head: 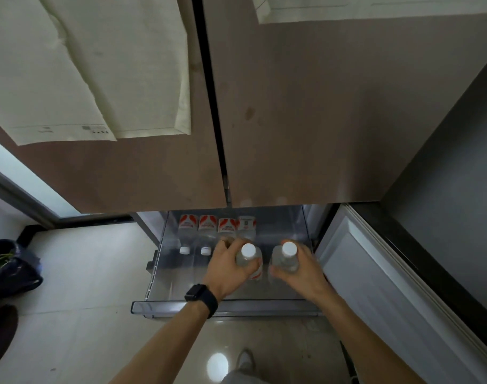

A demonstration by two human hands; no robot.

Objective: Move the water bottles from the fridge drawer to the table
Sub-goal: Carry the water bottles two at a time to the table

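Left hand (pixel 227 268) fingers clamping upright bottle (pixel 249 260) | right hand (pixel 300 268) fingers clamping second bottle (pixel 286 257) | hovering mid-drawer (pixel 225 306), front rim near wrists | four bottles (pixel 217 231) lying along back wall

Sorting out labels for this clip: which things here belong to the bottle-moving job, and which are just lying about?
Job:
- bottle in left hand
- bottle in right hand
- four bottles lying in back row
- fridge drawer

Lying about:
- dark bag
- papers on fridge doors
- wristwatch

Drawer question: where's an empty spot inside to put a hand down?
The drawer floor is bare at front left, between the lying bottles' caps and the front rim, and behind the right hand. It's crowded along the back left, where four bottles lie together.
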